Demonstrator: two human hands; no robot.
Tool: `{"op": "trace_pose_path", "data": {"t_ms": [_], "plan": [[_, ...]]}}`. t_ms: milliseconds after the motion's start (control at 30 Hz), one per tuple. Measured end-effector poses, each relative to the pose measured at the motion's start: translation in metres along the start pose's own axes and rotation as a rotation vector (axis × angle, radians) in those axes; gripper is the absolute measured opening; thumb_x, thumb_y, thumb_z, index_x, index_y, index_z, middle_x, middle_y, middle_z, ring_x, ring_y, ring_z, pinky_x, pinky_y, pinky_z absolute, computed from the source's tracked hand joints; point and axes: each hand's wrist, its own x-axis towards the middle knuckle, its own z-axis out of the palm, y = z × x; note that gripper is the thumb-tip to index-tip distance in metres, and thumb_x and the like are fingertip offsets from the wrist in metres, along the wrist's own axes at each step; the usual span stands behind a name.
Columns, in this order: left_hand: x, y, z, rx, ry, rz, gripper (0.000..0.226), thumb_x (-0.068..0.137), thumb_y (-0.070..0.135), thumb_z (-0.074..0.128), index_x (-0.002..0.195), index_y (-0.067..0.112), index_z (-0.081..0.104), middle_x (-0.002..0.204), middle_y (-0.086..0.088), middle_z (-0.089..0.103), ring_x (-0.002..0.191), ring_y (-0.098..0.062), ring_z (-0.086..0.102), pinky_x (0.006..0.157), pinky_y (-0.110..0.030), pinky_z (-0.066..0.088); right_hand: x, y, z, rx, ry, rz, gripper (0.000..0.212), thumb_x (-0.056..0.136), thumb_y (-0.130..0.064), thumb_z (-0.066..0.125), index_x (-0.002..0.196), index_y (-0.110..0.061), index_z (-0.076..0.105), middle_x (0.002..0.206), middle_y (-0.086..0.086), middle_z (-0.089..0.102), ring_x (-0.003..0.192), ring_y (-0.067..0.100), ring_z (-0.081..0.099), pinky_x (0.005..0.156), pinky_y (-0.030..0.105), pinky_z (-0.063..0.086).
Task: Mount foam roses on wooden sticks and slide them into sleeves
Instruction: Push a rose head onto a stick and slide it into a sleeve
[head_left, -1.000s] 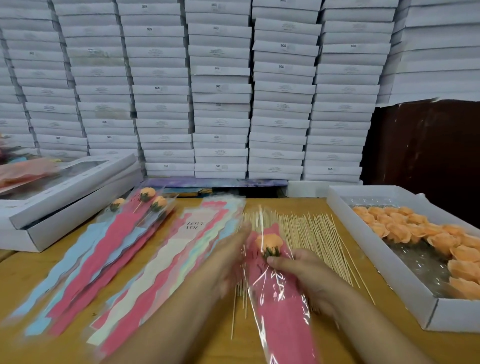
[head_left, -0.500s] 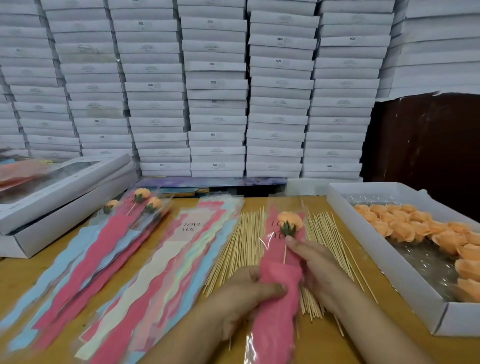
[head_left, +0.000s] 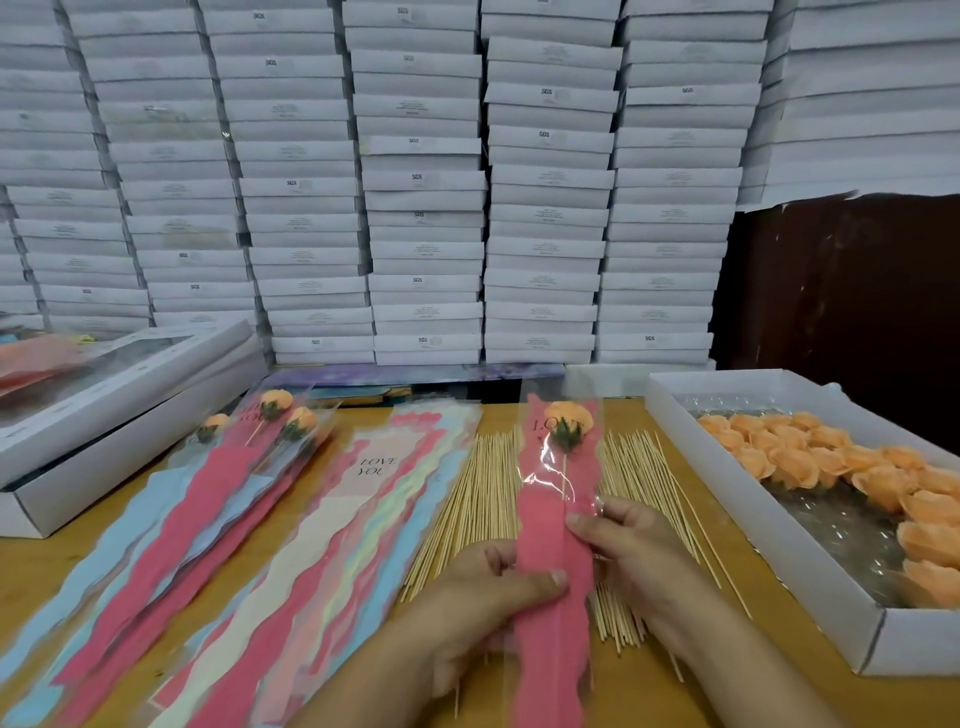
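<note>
An orange foam rose (head_left: 568, 417) on a thin wooden stick sits inside a pink and clear sleeve (head_left: 553, 525) that I hold over the pile of wooden sticks (head_left: 480, 499). My left hand (head_left: 483, 597) grips the sleeve's lower part, thumb across its front. My right hand (head_left: 628, 551) pinches the sleeve's right edge a little higher. Loose empty sleeves (head_left: 322, 545) in pink, blue and cream lie fanned to the left. Three sleeved roses (head_left: 275, 415) lie at the far left of the table.
An open white box (head_left: 769, 525) with several orange foam roses (head_left: 810, 457) stands at the right. Flat white boxes (head_left: 119, 395) lie at the left. A wall of stacked white boxes (head_left: 426, 182) closes the back. The wooden table (head_left: 727, 691) shows at the front right.
The sleeved rose has moved up and away from me over the sticks. My left hand shifted from beside the sleeve to gripping its lower part; my right hand slid down from the rose.
</note>
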Motion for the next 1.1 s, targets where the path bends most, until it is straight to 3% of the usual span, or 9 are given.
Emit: {"op": "trace_pose_path", "data": {"t_ms": [100, 200, 333, 400, 500, 567, 800, 900, 1100], "plan": [[-0.0013, 0.0009, -0.0018, 0.033, -0.016, -0.018, 0.027, 0.086, 0.009, 0.077, 0.112, 0.004, 0.074, 0.108, -0.017, 0.075, 0.1, -0.031, 0.072, 0.1, -0.05, 0.054, 0.0054, 0.0033, -0.003, 0.016, 0.039, 0.012, 0.011, 0.087, -0.011, 0.07, 0.095, -0.012, 0.078, 0.101, 0.014, 0.077, 0.09, 0.029, 0.075, 0.08, 0.044, 0.057], [0.0004, 0.0002, -0.0025, 0.036, 0.031, -0.017, 0.028, 0.084, 0.008, 0.078, 0.112, 0.003, 0.073, 0.107, -0.018, 0.075, 0.099, -0.033, 0.072, 0.099, -0.051, 0.054, 0.0073, 0.0046, -0.0015, 0.033, 0.063, 0.025, 0.031, 0.084, -0.015, 0.073, 0.115, -0.013, 0.067, 0.103, 0.01, 0.077, 0.095, 0.03, 0.074, 0.092, 0.051, 0.055], [0.0039, -0.0017, -0.004, -0.011, 0.062, 0.005, 0.027, 0.085, 0.007, 0.077, 0.111, 0.004, 0.074, 0.106, -0.018, 0.076, 0.092, -0.03, 0.073, 0.093, -0.045, 0.058, 0.0058, 0.0039, -0.0002, 0.042, 0.074, -0.045, 0.054, 0.078, -0.022, 0.078, 0.124, -0.037, 0.055, 0.104, 0.008, 0.076, 0.096, 0.03, 0.073, 0.087, 0.05, 0.057], [0.005, -0.0024, -0.005, -0.042, 0.061, 0.005, 0.026, 0.085, 0.005, 0.076, 0.111, 0.004, 0.074, 0.105, -0.019, 0.076, 0.089, -0.028, 0.073, 0.086, -0.04, 0.06, 0.0043, 0.0023, -0.0006, 0.013, 0.071, -0.085, 0.046, 0.085, -0.015, 0.072, 0.122, -0.041, 0.061, 0.107, 0.007, 0.075, 0.097, 0.029, 0.073, 0.085, 0.05, 0.059], [0.005, -0.0029, -0.0055, -0.077, 0.037, 0.003, 0.022, 0.084, 0.005, 0.077, 0.106, 0.006, 0.076, 0.105, -0.019, 0.076, 0.088, -0.028, 0.074, 0.081, -0.037, 0.06, 0.0006, 0.0006, 0.0008, -0.085, 0.0, -0.085, 0.027, 0.091, -0.011, 0.064, 0.101, -0.032, 0.077, 0.108, 0.004, 0.075, 0.094, 0.02, 0.073, 0.075, 0.036, 0.059], [0.0048, -0.0029, -0.0055, -0.088, 0.015, 0.006, 0.019, 0.084, 0.006, 0.078, 0.102, 0.009, 0.079, 0.105, -0.018, 0.076, 0.088, -0.027, 0.074, 0.08, -0.036, 0.06, 0.0001, 0.0029, 0.002, -0.164, -0.022, -0.065, 0.025, 0.092, -0.009, 0.063, 0.095, -0.028, 0.08, 0.106, 0.001, 0.076, 0.096, 0.02, 0.072, 0.079, 0.036, 0.058], [0.0028, -0.0003, -0.0069, -0.146, -0.046, 0.0, 0.03, 0.08, 0.015, 0.083, 0.108, 0.006, 0.076, 0.092, -0.019, 0.074, 0.068, -0.024, 0.071, 0.063, -0.033, 0.058, 0.0044, 0.0073, 0.0014, -0.1, 0.028, -0.06, 0.027, 0.092, -0.002, 0.062, 0.105, -0.022, 0.076, 0.108, 0.003, 0.076, 0.097, 0.023, 0.073, 0.078, 0.035, 0.059], [0.0004, 0.002, -0.0083, -0.134, -0.057, 0.007, 0.028, 0.076, 0.019, 0.083, 0.102, 0.01, 0.078, 0.082, -0.013, 0.072, 0.059, -0.019, 0.067, 0.056, -0.027, 0.055, 0.0037, 0.0064, 0.002, -0.081, 0.012, -0.066, 0.03, 0.093, -0.002, 0.06, 0.115, -0.02, 0.071, 0.109, 0.0, 0.075, 0.1, 0.022, 0.072, 0.087, 0.043, 0.059], [0.0015, -0.0021, -0.0079, -0.124, -0.007, 0.059, 0.028, 0.081, 0.015, 0.082, 0.108, 0.013, 0.077, 0.089, -0.009, 0.074, 0.068, -0.017, 0.069, 0.061, -0.029, 0.056, -0.0003, 0.0065, 0.0045, -0.135, -0.089, -0.046, 0.027, 0.093, -0.005, 0.061, 0.103, -0.022, 0.078, 0.108, 0.001, 0.076, 0.101, 0.024, 0.072, 0.089, 0.045, 0.059]]}}
